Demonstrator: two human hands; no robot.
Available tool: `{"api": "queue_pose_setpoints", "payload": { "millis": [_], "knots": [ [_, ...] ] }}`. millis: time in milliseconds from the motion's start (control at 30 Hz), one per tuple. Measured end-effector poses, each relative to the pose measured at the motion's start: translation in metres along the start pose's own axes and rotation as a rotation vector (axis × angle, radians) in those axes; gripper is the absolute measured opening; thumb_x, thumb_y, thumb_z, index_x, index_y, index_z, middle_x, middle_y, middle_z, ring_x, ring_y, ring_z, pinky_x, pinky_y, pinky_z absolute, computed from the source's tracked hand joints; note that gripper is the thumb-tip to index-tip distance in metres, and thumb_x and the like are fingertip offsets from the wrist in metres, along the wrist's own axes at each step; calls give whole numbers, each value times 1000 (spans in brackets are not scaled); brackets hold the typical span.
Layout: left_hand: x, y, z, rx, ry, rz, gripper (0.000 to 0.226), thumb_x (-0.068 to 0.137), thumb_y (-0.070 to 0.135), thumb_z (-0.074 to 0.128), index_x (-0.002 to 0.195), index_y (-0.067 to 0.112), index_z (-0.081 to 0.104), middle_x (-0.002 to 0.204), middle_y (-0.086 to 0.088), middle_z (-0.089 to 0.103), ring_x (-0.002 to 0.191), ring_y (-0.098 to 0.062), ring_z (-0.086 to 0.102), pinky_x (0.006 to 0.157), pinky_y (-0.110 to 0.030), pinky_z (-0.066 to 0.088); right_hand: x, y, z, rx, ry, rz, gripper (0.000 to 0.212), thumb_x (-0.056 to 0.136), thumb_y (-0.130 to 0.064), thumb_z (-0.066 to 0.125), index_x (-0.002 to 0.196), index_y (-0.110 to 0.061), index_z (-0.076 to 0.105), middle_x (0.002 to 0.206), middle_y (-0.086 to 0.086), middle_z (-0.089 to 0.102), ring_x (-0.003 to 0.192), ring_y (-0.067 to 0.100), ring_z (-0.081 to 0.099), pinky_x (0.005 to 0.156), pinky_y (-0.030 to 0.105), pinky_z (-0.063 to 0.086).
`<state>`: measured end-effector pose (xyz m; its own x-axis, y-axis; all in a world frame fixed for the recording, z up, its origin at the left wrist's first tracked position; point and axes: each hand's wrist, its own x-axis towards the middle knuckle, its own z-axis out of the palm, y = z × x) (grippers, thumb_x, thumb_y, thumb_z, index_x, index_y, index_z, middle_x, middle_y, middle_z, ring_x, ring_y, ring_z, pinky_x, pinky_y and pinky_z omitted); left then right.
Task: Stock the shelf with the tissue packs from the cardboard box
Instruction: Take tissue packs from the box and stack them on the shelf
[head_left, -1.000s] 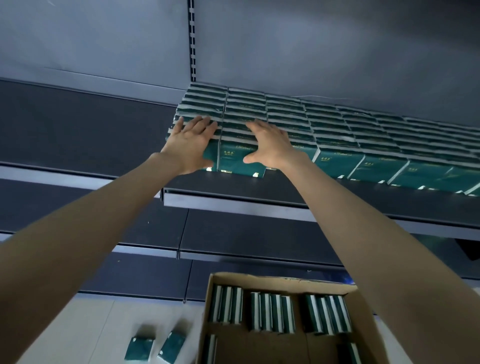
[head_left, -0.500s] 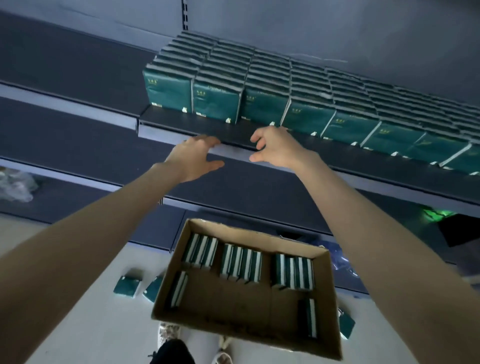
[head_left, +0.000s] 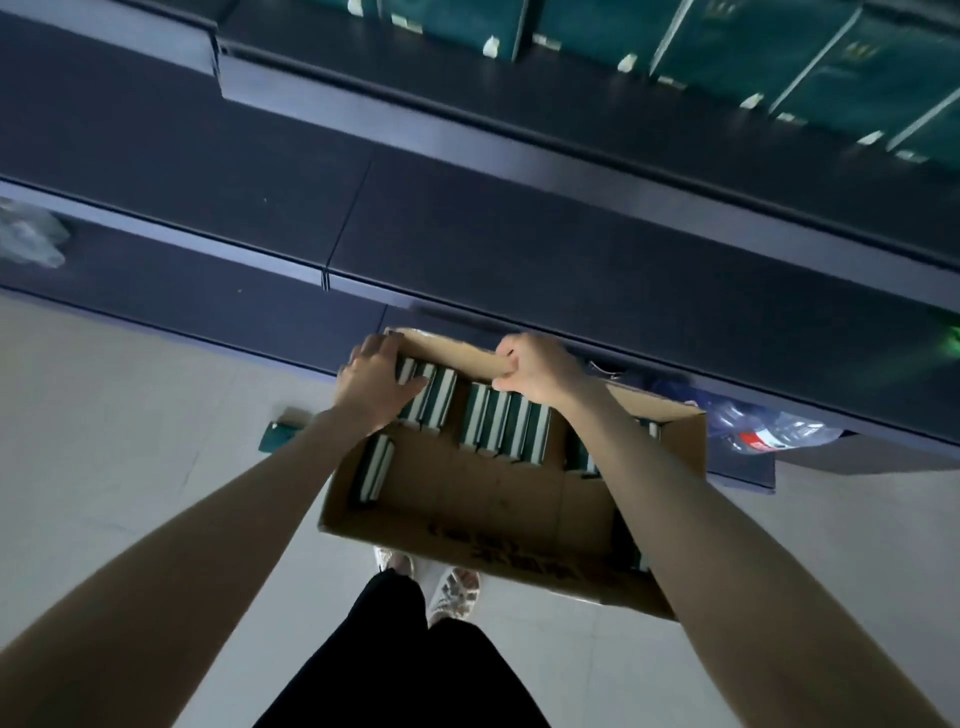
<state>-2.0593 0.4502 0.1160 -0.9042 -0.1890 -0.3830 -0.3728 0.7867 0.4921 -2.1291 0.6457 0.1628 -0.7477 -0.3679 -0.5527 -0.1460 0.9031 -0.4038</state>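
Note:
The open cardboard box (head_left: 483, 545) sits on the floor in front of me, with green tissue packs standing on edge along its far wall. My left hand (head_left: 371, 387) reaches over the leftmost packs (head_left: 439, 402), thumb across their near side and fingers over the far side, gripping them. My right hand (head_left: 537, 369) has curled fingers at the far end of the middle packs (head_left: 506, 428); whether it holds any is unclear. Another pack (head_left: 374, 470) lies alone by the left wall. Rows of the same packs (head_left: 727, 47) fill the upper shelf (head_left: 519, 104).
A loose pack (head_left: 280, 434) lies on the floor left of the box. Plastic bottles (head_left: 769, 431) lie under the lowest shelf at right, and a clear bag (head_left: 26, 239) lies on a lower shelf at far left. My shoes (head_left: 447, 587) stand against the box's near wall.
Both hands came down from the stocked upper shelf into the box, and my view tilted down with them. The left hand now grips the leftmost packs.

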Motion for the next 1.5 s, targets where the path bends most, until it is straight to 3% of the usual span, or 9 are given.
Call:
{"api": "queue_pose_setpoints", "payload": {
  "millis": [300, 400, 567, 700, 867, 1033, 1200, 1367, 1500],
  "knots": [
    [17, -75, 66, -151, -57, -271, 77, 93, 38, 56, 150, 9, 14, 148, -17, 30, 133, -36, 32, 104, -51, 34, 62, 37, 112, 117, -167, 225, 43, 89, -20, 66, 127, -6, 52, 114, 11, 61, 97, 24, 61, 87, 37, 52],
    [22, -93, 82, -198, -64, -295, 68, 95, 40, 51, 148, 10, 21, 143, -16, 39, 128, -36, 41, 102, -51, 37, 77, 46, 141, 161, -145, 306, 56, 89, -23, 67, 138, -8, 44, 127, 12, 57, 108, 25, 60, 90, 35, 51],
    [22, -106, 104, -260, 12, -302, 45, 98, 40, 44, 130, 10, 42, 121, -13, 58, 108, -35, 57, 88, -49, 47, 100, 55, 178, 166, -109, 423, 64, 89, -35, 65, 141, -9, 37, 130, 12, 56, 112, 29, 59, 87, 41, 53],
    [25, -115, 112, -269, 55, -287, 43, 98, 43, 41, 125, 10, 44, 117, -12, 60, 103, -32, 59, 86, -53, 51, 116, 56, 198, 115, -59, 483, 55, 87, -43, 65, 127, -9, 47, 122, 10, 58, 107, 28, 60, 84, 44, 54],
    [26, -117, 117, -222, 71, -276, 43, 98, 42, 39, 124, 9, 44, 114, -13, 61, 100, -33, 60, 85, -48, 52, 130, 51, 211, 125, -28, 522, 40, 88, -42, 64, 111, -10, 57, 113, 7, 56, 98, 26, 60, 78, 39, 54],
    [25, -116, 116, -210, 62, -280, 42, 99, 41, 39, 124, 9, 43, 113, -13, 60, 100, -31, 60, 86, -47, 50, 130, 48, 214, 244, 21, 527, 16, 95, -22, 56, 99, -9, 65, 100, 8, 66, 85, 21, 64, 69, 32, 54],
    [24, -114, 112, -216, 39, -279, 40, 99, 40, 39, 123, 8, 43, 115, -15, 57, 103, -33, 57, 86, -49, 48, 111, 49, 194, 305, 39, 475, 17, 98, -16, 50, 96, -7, 64, 93, 8, 66, 79, 20, 64, 71, 35, 57],
    [12, -103, 91, -94, 19, -240, 53, 96, 41, 46, 139, 11, 35, 136, -16, 45, 123, -36, 43, 102, -53, 35, 72, 49, 152, 333, 80, 299, 14, 94, -11, 52, 96, -5, 65, 93, 4, 63, 80, 15, 59, 72, 26, 49],
    [-2, -68, 59, -64, 56, -71, 61, 92, 37, 57, 142, 14, 31, 139, -13, 40, 128, -32, 36, 105, -49, 30, 36, 40, 94, 309, 96, 128, 13, 93, -9, 56, 98, -5, 68, 96, 4, 66, 84, 16, 60, 76, 28, 49]
  ]
}}
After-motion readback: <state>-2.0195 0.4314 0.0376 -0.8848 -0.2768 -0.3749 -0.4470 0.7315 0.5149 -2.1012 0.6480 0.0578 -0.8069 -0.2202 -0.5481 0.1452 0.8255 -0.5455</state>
